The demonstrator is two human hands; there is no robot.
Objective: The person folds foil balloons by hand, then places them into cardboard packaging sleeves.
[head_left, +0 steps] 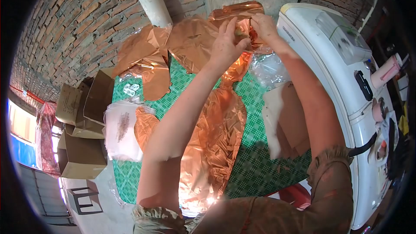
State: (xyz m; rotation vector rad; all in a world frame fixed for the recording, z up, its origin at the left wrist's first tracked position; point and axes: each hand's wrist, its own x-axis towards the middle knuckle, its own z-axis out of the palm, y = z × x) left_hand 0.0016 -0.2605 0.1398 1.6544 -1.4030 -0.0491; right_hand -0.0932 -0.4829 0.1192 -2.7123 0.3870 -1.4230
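Observation:
A large copper-coloured foil balloon [207, 136], flat and wrinkled, stretches along the table from near my body toward the far end. At that far end my left hand [229, 45] lies against the foil, its thumb spread away from its fingers. Close by on the right, my right hand [265, 27] has its fingers bent together on a crumpled fold of the foil. The fingertips are partly hidden, so the exact grip is hard to see. More copper foil sheets [190, 41] lie left of my hands.
A green checked tablecloth [249, 147] covers the table. Clear plastic bags [123, 130] lie left; clear plastic wrap [271, 69] and brown card [290, 121] lie right. Cardboard boxes [82, 156] stand beyond the left edge. A white fridge [329, 78] borders the right, a brick wall [95, 21] the back.

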